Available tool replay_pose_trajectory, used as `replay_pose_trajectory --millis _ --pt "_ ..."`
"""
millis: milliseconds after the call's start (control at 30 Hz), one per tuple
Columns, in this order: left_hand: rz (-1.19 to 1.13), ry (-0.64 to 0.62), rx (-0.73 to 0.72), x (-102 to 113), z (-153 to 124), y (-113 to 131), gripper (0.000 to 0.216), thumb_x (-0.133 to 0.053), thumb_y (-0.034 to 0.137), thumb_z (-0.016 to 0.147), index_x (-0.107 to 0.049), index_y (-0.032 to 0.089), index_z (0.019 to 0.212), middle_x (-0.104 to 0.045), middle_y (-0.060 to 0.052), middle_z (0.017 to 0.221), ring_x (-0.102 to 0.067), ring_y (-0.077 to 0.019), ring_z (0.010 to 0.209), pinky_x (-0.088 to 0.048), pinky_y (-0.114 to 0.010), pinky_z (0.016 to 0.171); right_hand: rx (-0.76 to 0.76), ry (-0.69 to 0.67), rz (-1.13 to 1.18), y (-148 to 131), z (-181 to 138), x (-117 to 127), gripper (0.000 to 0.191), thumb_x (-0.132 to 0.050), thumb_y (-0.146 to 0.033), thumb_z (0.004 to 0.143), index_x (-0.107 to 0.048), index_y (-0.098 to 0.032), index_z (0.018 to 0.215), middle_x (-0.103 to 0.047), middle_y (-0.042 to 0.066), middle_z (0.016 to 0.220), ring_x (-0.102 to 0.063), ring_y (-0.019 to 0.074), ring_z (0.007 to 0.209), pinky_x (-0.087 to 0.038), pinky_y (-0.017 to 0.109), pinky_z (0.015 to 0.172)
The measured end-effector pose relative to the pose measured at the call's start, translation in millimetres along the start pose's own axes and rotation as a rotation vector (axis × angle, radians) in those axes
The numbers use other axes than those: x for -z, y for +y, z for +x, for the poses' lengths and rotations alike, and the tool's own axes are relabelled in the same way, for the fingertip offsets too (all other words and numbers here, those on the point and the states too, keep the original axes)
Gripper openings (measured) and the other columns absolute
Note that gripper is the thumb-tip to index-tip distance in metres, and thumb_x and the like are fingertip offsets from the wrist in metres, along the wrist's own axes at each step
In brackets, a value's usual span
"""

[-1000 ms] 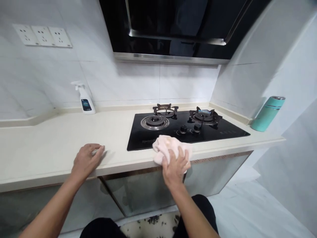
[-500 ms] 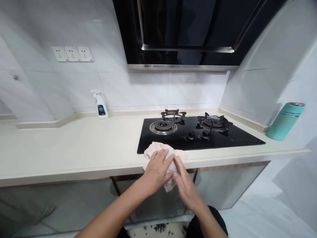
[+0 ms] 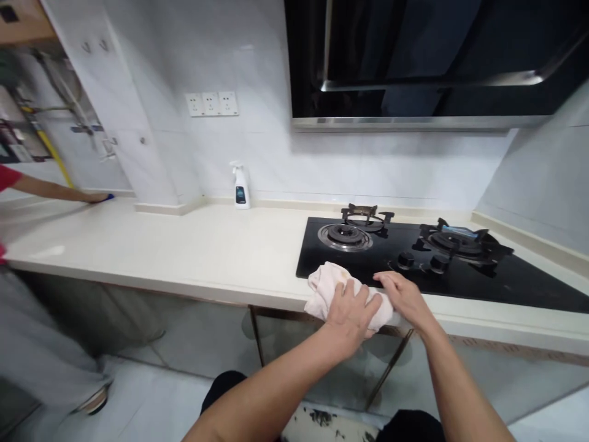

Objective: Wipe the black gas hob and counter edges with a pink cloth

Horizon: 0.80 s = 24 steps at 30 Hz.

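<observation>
And here's the pale pink cloth, a yellowish stain on it, right against the glossy black hob! Cream countertop, white wall tiles, a white spray bottle sporting a dark blue label, and far left, a red sleeve beside a bright blue cloth!

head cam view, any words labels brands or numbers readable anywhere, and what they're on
No text is readable in this view.
White spray bottle label: blue-and-black label with print too small to read.
Gas hob control knobs: any markings too small to read.
Blue tag on the right burner: too small and blurred to read.
Wall sockets: no readable markings.
</observation>
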<state>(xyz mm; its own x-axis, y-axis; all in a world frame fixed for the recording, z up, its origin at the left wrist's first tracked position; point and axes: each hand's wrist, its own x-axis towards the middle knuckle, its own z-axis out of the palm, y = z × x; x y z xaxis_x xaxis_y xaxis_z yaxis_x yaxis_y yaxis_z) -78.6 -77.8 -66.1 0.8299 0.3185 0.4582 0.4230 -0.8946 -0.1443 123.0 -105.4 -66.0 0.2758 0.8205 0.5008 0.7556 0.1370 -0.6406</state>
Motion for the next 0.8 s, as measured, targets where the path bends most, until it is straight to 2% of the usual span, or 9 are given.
replay_pose_trajectory --millis 100,167,333,433,600,700,800 --pt "0.005 0.031 -0.036 7 -21 -23 0.079 -0.084 0.053 0.08 -0.051 0.024 0.146 -0.062 -0.015 0.137 -0.055 -0.0369 0.123 -0.046 -0.052 0.097 -0.12 0.006 0.021 9 -6 7 0.052 -0.041 -0.06 0.096 -0.077 -0.025 0.107 -0.076 0.007 0.119 -0.068 0.0265 0.111 -0.052 0.04 0.098" --pt "0.022 0.05 -0.011 9 -42 -44 0.081 -0.081 0.058 0.081 -0.05 0.026 0.148 -0.061 -0.015 0.139 -0.055 -0.0367 0.125 -0.044 -0.052 0.1 -0.123 -0.017 0.001 13 -8 10 0.052 -0.042 -0.063 0.096 -0.077 -0.027 0.107 -0.076 0.006 0.121 -0.067 0.0269 0.114 -0.051 0.04 0.1" --pt "0.143 0.062 0.152 18 -113 -114 0.093 -0.088 0.064 0.069 -0.053 0.03 0.149 -0.055 -0.02 0.149 -0.05 -0.0446 0.135 -0.033 -0.064 0.11 -0.119 -0.015 -0.039 19 -8 6 0.053 -0.042 -0.065 0.094 -0.078 -0.028 0.106 -0.076 0.006 0.116 -0.068 0.0273 0.108 -0.052 0.039 0.095" --pt "0.221 -0.013 0.311 35 -153 -159 0.103 -0.096 0.059 0.059 -0.054 0.029 0.149 -0.052 -0.022 0.153 -0.045 -0.0486 0.14 -0.027 -0.07 0.113 -0.101 -0.017 -0.042 24 -8 3 0.052 -0.044 -0.065 0.093 -0.078 -0.028 0.105 -0.076 0.006 0.116 -0.068 0.0276 0.108 -0.051 0.041 0.099" --pt "0.276 -0.199 0.545 73 -198 -225 0.105 -0.096 0.056 0.061 -0.052 0.029 0.152 -0.047 -0.021 0.16 -0.038 -0.0462 0.147 -0.018 -0.071 0.118 -0.043 -0.055 -0.056 27 -8 2 0.051 -0.043 -0.066 0.094 -0.076 -0.028 0.104 -0.075 0.004 0.12 -0.067 0.028 0.115 -0.05 0.041 0.101" --pt "0.281 -0.28 0.602 90 -217 -256 0.106 -0.096 0.055 0.061 -0.051 0.028 0.153 -0.046 -0.018 0.161 -0.038 -0.0451 0.148 -0.02 -0.068 0.12 -0.046 -0.061 -0.062 29 -9 3 0.051 -0.044 -0.067 0.094 -0.076 -0.029 0.104 -0.074 0.003 0.12 -0.066 0.0288 0.116 -0.05 0.042 0.102" --pt "0.298 -0.302 0.636 104 -236 -281 0.104 -0.096 0.052 0.061 -0.052 0.029 0.152 -0.047 -0.018 0.161 -0.04 -0.0443 0.147 -0.023 -0.066 0.119 -0.067 -0.064 -0.059 31 -8 3 0.052 -0.046 -0.07 0.091 -0.077 -0.03 0.104 -0.075 0.003 0.12 -0.066 0.0301 0.116 -0.05 0.044 0.101"
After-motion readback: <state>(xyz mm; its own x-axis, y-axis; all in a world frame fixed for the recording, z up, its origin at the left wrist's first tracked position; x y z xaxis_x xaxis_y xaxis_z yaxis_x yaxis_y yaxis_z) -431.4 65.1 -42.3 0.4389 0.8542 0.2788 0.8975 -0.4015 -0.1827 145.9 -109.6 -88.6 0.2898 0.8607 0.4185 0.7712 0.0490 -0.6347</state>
